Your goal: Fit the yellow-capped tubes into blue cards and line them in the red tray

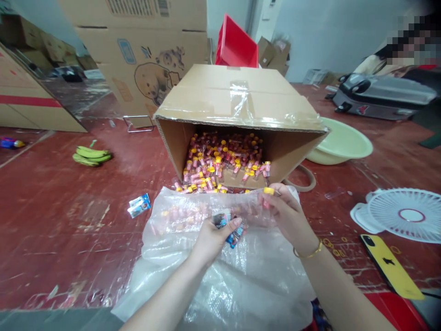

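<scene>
My left hand point(217, 234) is closed, its thumb pressing on a small blue printed packet point(235, 239). To the right, my right hand point(289, 214) pinches a small clear tube with a yellow cap point(268, 191) and pink contents. Both hands are above a translucent plastic sheet point(213, 280) spread in front of me. Just beyond lies a cardboard box point(275, 103) on its side, its opening facing me. Many similar yellow-capped tubes point(223, 154) fill its inside and spill over its lower edge, and some show blurred through the sheet. Another blue packet point(139, 205) lies left of the sheet.
Green bananas point(92, 156) lie on the red floor at left. At right are a pale green basin point(341, 142), a white fan grille point(406, 214), rubber bands point(336, 249) and a yellow phone point(392, 266). Behind stand a large carton point(113, 64), a red bin point(237, 43) and a grey suitcase point(386, 94) near a person.
</scene>
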`<state>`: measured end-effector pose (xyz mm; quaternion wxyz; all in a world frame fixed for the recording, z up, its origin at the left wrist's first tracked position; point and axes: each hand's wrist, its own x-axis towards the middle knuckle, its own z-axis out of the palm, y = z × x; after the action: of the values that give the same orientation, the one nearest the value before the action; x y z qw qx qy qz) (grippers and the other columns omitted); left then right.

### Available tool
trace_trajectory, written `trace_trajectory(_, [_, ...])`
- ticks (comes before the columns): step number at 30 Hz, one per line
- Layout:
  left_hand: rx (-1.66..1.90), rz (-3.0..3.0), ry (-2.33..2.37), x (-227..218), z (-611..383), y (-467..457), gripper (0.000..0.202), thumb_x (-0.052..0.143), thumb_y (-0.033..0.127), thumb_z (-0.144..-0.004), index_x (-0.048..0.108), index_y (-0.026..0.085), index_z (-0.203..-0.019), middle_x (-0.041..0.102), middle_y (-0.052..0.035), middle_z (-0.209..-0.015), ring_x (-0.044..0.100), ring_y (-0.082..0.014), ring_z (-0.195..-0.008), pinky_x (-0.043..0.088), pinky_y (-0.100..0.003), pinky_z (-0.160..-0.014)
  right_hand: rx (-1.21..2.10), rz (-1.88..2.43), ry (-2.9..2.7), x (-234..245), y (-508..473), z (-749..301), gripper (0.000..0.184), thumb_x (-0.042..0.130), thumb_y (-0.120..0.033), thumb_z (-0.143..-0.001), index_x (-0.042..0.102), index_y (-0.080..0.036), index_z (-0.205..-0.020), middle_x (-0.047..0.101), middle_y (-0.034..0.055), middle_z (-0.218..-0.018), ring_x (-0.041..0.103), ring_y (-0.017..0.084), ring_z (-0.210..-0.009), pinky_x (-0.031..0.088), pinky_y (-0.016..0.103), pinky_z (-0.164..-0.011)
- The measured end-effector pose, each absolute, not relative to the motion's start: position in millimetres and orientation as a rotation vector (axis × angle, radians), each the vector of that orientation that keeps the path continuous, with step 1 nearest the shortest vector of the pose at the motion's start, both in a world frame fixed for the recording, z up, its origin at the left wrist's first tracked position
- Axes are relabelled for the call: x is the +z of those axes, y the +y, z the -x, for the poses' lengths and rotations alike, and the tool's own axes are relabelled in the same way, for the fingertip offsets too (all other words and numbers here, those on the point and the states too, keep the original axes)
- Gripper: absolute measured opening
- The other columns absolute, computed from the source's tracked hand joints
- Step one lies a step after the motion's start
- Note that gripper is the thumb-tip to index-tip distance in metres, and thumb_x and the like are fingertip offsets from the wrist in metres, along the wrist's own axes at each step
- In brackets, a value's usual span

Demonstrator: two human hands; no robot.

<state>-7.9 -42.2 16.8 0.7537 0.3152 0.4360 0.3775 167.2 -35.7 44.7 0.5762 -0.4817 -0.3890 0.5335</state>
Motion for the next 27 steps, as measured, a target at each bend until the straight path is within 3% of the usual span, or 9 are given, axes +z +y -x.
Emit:
trace_trajectory(3, [0.857, -0.777, 0.966, 14.4, 4.9, -41.2, 0.043, 0.081, 0.045, -0.064, 0.071, 0.012, -0.090, 0.071, -0.0079, -0.071, 0.067, -0.0187, -0.064, 0.051, -0.026, -0.058, 1.379, 1.233, -1.052, 47.7, -40.6, -165.7, 0.035, 0.076, -0.039, -0.072, 0.046, -0.023, -0.078, 0.050, -0.0087, -0.054, 0.045, 0.006, -0.045, 0.034, 0.019, -0.043])
trace_trajectory(5, [0.882, -0.851, 0.979, 14.0, 3.0, -40.4, 0.040, 0.079, 0.047, -0.066, 0.072, 0.012, -0.085, 0.070, -0.0058, -0.068, 0.063, -0.0161, -0.059, 0.050, -0.025, -0.055, 1.468, 1.270, -1.120, 48.9, -43.7, -162.3, 0.038, 0.078, -0.039, -0.069, 0.044, -0.023, -0.077, 0.052, -0.0085, -0.058, 0.042, 0.005, -0.043, 0.031, 0.019, -0.040])
trace_trajectory(9, [0.902, -0.875, 1.039, 16.2, 2.5, -39.3, 0.044, 0.074, 0.056, -0.068, 0.071, 0.013, -0.078, 0.066, -0.0039, -0.063, 0.059, -0.0150, -0.054, 0.049, -0.026, -0.054, 1.491, 1.308, -1.087, 49.0, -44.5, -158.6, 0.045, 0.081, -0.036, -0.063, 0.041, -0.022, -0.077, 0.060, -0.0049, -0.073, 0.045, 0.005, -0.048, 0.035, 0.019, -0.041])
trace_trajectory(19, [0.865, -0.831, 1.088, 14.7, 3.9, -41.3, 0.053, 0.069, 0.065, -0.067, 0.067, 0.012, -0.070, 0.058, -0.0005, -0.057, 0.050, -0.0099, -0.051, 0.041, -0.020, -0.050, 1.476, 1.295, -1.066, 39.9, -44.6, -159.4, 0.042, 0.078, -0.036, -0.066, 0.039, -0.022, -0.075, 0.061, -0.0046, -0.075, 0.045, 0.005, -0.048, 0.036, 0.019, -0.041])
trace_trajectory(23, [0.840, -0.789, 1.020, 14.8, 4.9, -41.4, 0.056, 0.062, 0.067, -0.072, 0.069, 0.013, -0.084, 0.067, -0.0052, -0.070, 0.060, -0.0150, -0.060, 0.049, -0.023, -0.053, 1.478, 1.320, -1.041, 35.8, -47.0, -156.0, 0.042, 0.079, -0.031, -0.063, 0.040, -0.022, -0.075, 0.061, -0.0051, -0.072, 0.050, 0.007, -0.052, 0.037, 0.019, -0.043])
trace_trajectory(27, [0.726, -0.806, 0.988, 17.3, 9.5, -44.1, 0.054, 0.076, 0.059, -0.064, 0.069, 0.012, -0.091, 0.072, -0.0097, -0.084, 0.067, -0.0201, -0.068, 0.056, -0.028, -0.055, 1.375, 1.344, -1.053, 30.5, -48.1, -154.1, 0.039, 0.078, -0.030, -0.064, 0.042, -0.022, -0.076, 0.059, -0.0068, -0.067, 0.050, 0.008, -0.050, 0.038, 0.021, -0.046])
